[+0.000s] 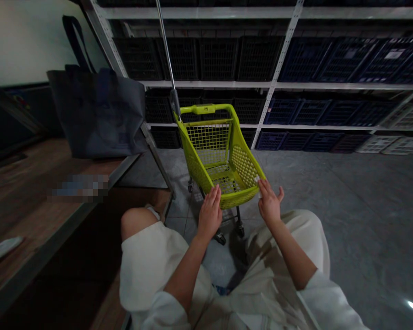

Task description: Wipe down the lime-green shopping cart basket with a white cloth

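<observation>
A small yellow-green shopping cart point(209, 156) stands upright on the floor in front of my knees, its basket holding nothing that I can see. A metal pole point(166, 50) rises from its left rear corner. My left hand point(211, 213) rests with flat fingers on the near left rim of the basket. At the near right corner is my right hand point(270, 201), its fingers against the rim and the little finger apart. A small white cloth or tissue point(259, 195) is held under the fingers of my right hand, against the rim.
On the left a wooden bench point(30, 183) carries a dark grey tote bag point(99, 114) and a white item point(2, 250). Behind the cart, a white metal shelving rack point(271, 96) holds rows of black and blue crates point(347, 55). Grey tiled floor point(365, 206) extends to the right.
</observation>
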`<state>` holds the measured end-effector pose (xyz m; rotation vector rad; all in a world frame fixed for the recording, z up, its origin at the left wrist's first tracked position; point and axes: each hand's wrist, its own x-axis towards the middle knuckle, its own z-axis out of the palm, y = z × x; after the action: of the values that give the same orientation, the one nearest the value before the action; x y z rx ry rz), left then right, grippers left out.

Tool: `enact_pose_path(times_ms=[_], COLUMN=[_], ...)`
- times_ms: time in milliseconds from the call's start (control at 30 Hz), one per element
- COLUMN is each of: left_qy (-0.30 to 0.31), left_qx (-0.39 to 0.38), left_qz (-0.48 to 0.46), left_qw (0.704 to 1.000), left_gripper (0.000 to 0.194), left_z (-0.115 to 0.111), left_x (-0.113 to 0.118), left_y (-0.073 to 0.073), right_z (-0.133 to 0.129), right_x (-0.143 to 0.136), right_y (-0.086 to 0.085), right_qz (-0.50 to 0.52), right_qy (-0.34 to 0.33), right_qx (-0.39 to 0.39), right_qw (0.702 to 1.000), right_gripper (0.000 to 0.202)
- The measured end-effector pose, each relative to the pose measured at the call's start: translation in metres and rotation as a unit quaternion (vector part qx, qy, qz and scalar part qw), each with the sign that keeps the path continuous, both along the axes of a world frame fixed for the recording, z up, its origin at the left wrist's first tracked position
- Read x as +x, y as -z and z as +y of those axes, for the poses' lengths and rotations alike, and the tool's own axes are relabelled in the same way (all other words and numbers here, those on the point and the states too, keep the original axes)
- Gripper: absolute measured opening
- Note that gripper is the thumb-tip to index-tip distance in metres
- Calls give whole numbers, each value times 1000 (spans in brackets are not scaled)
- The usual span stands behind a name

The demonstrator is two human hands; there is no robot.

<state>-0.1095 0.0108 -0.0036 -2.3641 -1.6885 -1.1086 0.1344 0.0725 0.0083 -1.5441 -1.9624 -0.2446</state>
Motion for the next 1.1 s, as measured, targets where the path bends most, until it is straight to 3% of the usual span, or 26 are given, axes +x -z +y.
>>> enact_pose_path(times_ms=[100,200,300,367,433,600,700,1000,1100], left_qy=[0,3,1,-2,-5,-9,-11,-10,-10], left_qx=[-6,-13,-13,-6,2,9,9,11,9], left_qz=[-11,-20,-25,-24,-17,1,0,-9,-12], left_qw=[1000,1000,1000,1000,1000,1000,1000,1000,1000], left_gripper=[87,84,81,80,81,83,83,84,85], left_z=[-1,-3,-3,-3,-3,-1,0,0,0], left_x=[1,1,-1,-3,-4,-5,-3,-4,-3], left_y=[0,-1,-1,-1,-1,-1,-1,1,0], right_z=[-28,-57,-71,-68,-58,-19,-1,18,23], right_x=[-52,-104,-126,-117,-91,-3,30,40,41], right_y=[-2,-7,-12,-13,-10,-2,-2,-15,-19], right_qz=[27,25,9,-13,-41,-62,-70,-79,-87], right_qy=[-15,-100,-161,-184,-192,-83,-54,-119,-137], right_qx=[-14,-36,-47,-43,-30,0,-4,-18,-42], right_qw=[999,994,986,982,980,995,996,990,986], right_gripper=[80,82,83,84,86,86,84,70,80])
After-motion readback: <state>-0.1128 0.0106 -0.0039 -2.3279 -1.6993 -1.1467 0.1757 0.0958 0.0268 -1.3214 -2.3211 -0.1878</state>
